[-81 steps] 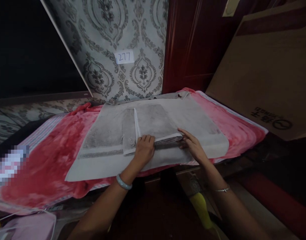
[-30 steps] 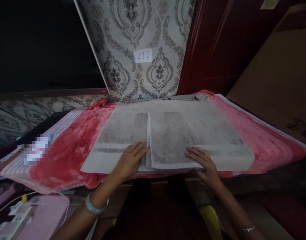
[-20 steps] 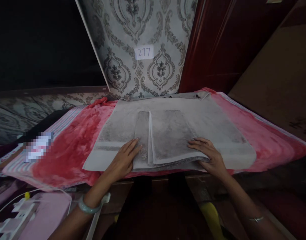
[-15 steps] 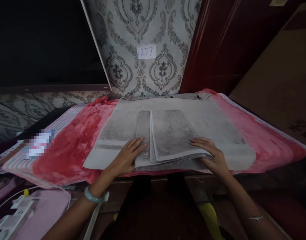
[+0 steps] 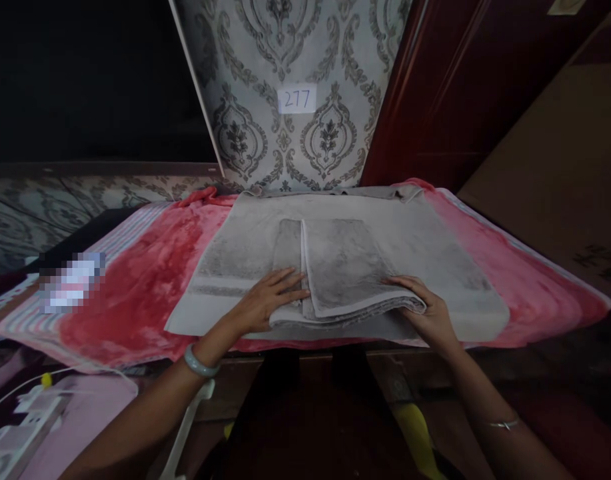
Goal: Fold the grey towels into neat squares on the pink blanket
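A folded grey towel [image 5: 342, 267] lies on top of a larger grey towel [image 5: 435, 257] spread flat over a red blanket [image 5: 135, 280]. My left hand [image 5: 268, 300] grips the folded towel's near left corner, thumb on top, with a pale bangle on the wrist. My right hand [image 5: 428, 310] holds the near right corner, fingers curled over its edge. The near edge of the folded towel is lifted a little off the towel beneath.
Patterned wallpaper with a paper tag reading 277 [image 5: 297, 99] stands behind. A dark red door [image 5: 435, 100] and a leaning cardboard sheet [image 5: 560, 173] are to the right. A pink item with white cables [image 5: 45, 413] sits at lower left.
Both hands went from lying flat on the folded towel to taking hold of its near corners. The towel's near edge has risen off the spread towel.
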Available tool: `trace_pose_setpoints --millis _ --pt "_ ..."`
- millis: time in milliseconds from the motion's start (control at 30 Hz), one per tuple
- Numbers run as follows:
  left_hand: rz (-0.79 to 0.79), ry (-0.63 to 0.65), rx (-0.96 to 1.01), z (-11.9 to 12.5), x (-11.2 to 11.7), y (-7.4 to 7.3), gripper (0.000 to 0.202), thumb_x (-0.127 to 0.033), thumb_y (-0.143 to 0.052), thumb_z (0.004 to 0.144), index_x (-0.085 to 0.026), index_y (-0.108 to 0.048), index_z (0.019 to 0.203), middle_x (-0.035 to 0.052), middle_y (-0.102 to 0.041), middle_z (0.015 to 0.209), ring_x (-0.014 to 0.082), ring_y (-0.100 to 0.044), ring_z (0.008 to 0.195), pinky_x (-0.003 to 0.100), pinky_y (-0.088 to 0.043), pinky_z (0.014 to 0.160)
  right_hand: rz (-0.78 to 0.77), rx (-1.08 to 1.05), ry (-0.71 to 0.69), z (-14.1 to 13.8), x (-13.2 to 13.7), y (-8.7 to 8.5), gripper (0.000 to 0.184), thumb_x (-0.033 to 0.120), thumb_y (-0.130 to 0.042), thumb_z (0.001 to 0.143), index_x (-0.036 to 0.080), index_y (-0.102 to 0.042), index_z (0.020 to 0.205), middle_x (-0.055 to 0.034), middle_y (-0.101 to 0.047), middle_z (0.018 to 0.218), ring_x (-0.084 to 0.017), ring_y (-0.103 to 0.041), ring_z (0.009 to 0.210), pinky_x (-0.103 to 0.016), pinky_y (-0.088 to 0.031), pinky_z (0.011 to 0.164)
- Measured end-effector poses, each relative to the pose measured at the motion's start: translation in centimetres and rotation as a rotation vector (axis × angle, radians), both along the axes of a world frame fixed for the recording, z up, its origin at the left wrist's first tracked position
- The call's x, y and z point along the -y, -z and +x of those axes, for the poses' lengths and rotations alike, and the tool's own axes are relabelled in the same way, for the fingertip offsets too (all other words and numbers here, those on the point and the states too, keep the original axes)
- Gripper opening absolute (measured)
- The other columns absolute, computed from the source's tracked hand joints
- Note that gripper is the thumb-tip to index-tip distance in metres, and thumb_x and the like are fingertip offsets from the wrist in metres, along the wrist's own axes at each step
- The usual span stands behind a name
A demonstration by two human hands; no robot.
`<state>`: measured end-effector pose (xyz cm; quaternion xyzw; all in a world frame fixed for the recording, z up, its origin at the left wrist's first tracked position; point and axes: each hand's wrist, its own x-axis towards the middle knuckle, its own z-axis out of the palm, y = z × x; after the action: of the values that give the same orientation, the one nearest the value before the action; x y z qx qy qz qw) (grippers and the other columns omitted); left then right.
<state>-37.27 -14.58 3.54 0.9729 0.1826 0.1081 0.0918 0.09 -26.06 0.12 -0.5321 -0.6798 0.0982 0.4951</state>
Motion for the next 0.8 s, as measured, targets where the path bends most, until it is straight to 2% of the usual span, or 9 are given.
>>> trace_pose_setpoints --millis 100,233,400,500,567,700,800 --pt "-0.077 0.056 0.057 0.4 0.0 -0.7 0.073 -0.037 -0.067 0.086 -0.031 -0.044 0.155 0.0086 -0.034 0.166 0.0322 -0.023 0.156 0.054 -0.026 0.123 0.024 0.030 0.002 0.3 0.0 0.8 0.051 0.056 -0.068 0.089 0.028 -0.069 0.131 -0.0092 -0.072 0.122 -0.030 -0.064 0.119 -0.047 -0.052 0.104" --pt "-0.135 0.089 0.065 1.1 0.3 -1.2 0.062 -0.032 -0.064 0.091 -0.034 -0.049 0.150 0.0060 -0.047 0.159 0.0286 -0.026 0.156 0.057 -0.023 0.124 0.083 0.074 -0.059 0.6 -0.1 1.5 0.048 0.063 -0.064 0.090 0.030 -0.073 0.125 -0.0098 -0.070 0.131 -0.031 -0.059 0.128 -0.052 -0.046 0.111" --pt "-0.143 0.074 0.124 1.3 0.1 -1.2 0.048 -0.031 -0.068 0.091 -0.032 -0.061 0.138 0.0074 -0.061 0.146 0.0264 -0.036 0.152 0.054 -0.029 0.122 0.070 0.065 -0.081 0.4 -0.3 1.0 0.049 0.068 -0.060 0.091 0.029 -0.076 0.117 -0.0101 -0.074 0.122 -0.031 -0.061 0.126 -0.052 -0.050 0.107" --pt "-0.140 0.095 0.210 1.5 0.2 -1.8 0.040 -0.032 -0.063 0.095 -0.032 -0.062 0.135 0.0072 -0.065 0.142 0.0251 -0.041 0.149 0.051 -0.035 0.119 0.086 0.018 -0.077 0.1 -0.3 -0.7 0.048 0.068 -0.063 0.089 0.028 -0.078 0.113 -0.0099 -0.076 0.116 -0.032 -0.063 0.123 -0.052 -0.051 0.107" --pt "-0.181 0.115 0.260 1.7 0.6 -3.0 0.037 -0.034 -0.059 0.097 -0.031 -0.063 0.133 0.0079 -0.066 0.140 0.0246 -0.044 0.147 0.049 -0.038 0.117 0.101 -0.032 -0.065 -0.2 -0.1 -2.6 0.044 0.064 -0.066 0.089 0.028 -0.079 0.110 -0.0095 -0.077 0.113 -0.033 -0.064 0.122 -0.052 -0.051 0.106" --pt "-0.329 0.179 0.371 2.2 2.1 -7.2 0.035 -0.041 -0.061 0.097 -0.026 -0.070 0.126 0.0113 -0.069 0.135 0.0274 -0.052 0.140 0.048 -0.039 0.116 0.150 -0.134 -0.031 -0.5 0.2 -7.1 0.034 0.055 -0.073 0.087 0.026 -0.079 0.103 -0.0092 -0.076 0.113 -0.034 -0.064 0.122 -0.053 -0.053 0.104" --pt "-0.519 0.215 0.463 2.5 3.3 -10.5 0.039 -0.048 -0.066 0.092 -0.020 -0.074 0.118 0.0141 -0.073 0.125 0.0303 -0.063 0.126 0.046 -0.047 0.108 0.198 -0.176 0.012 0.2 0.6 -9.4 0.036 0.055 -0.075 0.085 0.025 -0.078 0.105 -0.0100 -0.074 0.120 -0.034 -0.067 0.116 -0.052 -0.056 0.098"
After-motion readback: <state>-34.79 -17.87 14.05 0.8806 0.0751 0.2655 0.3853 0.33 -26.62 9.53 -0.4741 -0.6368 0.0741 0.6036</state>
